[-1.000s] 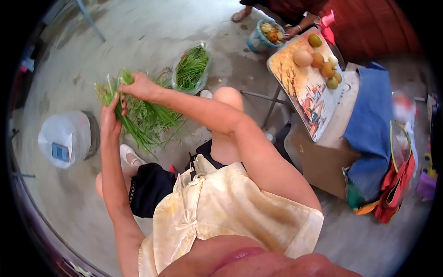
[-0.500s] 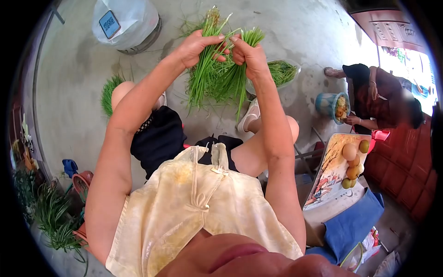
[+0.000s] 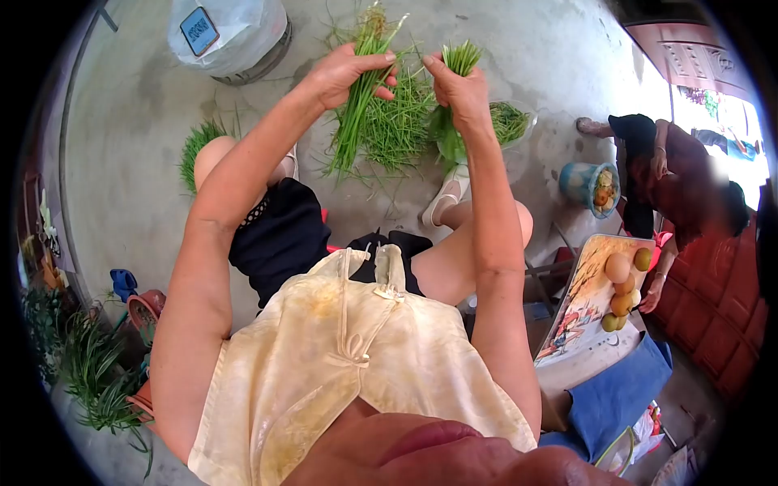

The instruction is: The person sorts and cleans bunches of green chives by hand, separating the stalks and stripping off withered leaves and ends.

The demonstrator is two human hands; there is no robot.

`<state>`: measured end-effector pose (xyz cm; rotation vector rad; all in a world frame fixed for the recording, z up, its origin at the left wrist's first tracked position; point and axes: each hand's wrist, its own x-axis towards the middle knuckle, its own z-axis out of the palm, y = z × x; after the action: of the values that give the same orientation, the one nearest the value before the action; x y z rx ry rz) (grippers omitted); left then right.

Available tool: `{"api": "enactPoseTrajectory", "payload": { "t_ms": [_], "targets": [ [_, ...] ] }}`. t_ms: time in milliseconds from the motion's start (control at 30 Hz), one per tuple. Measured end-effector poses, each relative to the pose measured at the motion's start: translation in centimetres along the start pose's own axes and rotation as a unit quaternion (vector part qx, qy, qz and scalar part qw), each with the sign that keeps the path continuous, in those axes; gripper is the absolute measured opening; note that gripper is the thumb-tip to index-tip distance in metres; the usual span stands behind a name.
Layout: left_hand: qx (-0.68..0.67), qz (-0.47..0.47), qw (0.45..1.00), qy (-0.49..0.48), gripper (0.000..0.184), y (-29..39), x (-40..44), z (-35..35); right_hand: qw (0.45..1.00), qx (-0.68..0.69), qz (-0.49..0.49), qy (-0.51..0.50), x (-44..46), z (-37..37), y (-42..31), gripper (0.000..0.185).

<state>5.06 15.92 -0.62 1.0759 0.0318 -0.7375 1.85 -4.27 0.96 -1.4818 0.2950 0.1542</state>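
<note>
My left hand is closed round a bunch of long green stalks with pale root ends at the top. To its right my right hand grips a second green bundle, its cut ends showing above the fingers and its leaves hanging below the fist. The two hands are a short way apart. Between and below them a loose pile of green stalks lies on the floor. Partly behind my right hand sits a clear bag of greens.
A covered bucket with a phone stands upper left. More greens lie beside my left knee. At right are a patterned table with round fruits, a blue bucket and a crouching person.
My right hand has moved slightly right, away from my left hand, with its bundle. The other person's hand has left the blue bucket and is now by the table's fruits.
</note>
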Motion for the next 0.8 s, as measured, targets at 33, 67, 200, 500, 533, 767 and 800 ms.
{"api": "enactPoseTrajectory", "payload": {
  "t_ms": [33, 67, 200, 500, 533, 767, 800],
  "targets": [
    [-0.008, -0.013, 1.0, -0.013, 0.023, -0.1, 0.1, 0.3, 0.999, 0.036, -0.007, -0.014, -0.1, 0.3, 0.2, 0.02],
    [-0.018, -0.025, 0.999, -0.026, 0.023, -0.2, 0.1, 0.6, 0.997, 0.071, -0.013, -0.029, -0.1, 0.5, 0.2, 0.02],
    [-0.045, -0.023, 0.997, -0.057, 0.021, -0.3, 0.2, 1.9, 0.995, 0.098, -0.015, -0.032, -0.1, 0.4, -0.2, 0.019],
    [-0.02, 0.02, 0.999, -0.042, 0.019, -0.7, 0.9, 2.3, 0.995, 0.088, -0.006, -0.05, -0.5, 0.0, -0.5, 0.017],
    [-0.027, 0.017, 0.998, -0.047, 0.019, -0.7, 0.9, 2.3, 0.995, 0.087, -0.008, -0.051, -0.5, -0.1, -0.5, 0.016],
    [-0.052, -0.002, 0.996, -0.071, 0.019, -0.1, 0.5, 2.4, 1.0, 0.01, 0.002, 0.007, 0.3, -0.7, -0.7, 0.013],
    [-0.049, 0.0, 0.997, -0.066, 0.019, -0.1, 0.5, 2.4, 1.0, -0.026, 0.011, 0.011, 0.5, -1.0, -0.6, 0.012]
  ]
}}
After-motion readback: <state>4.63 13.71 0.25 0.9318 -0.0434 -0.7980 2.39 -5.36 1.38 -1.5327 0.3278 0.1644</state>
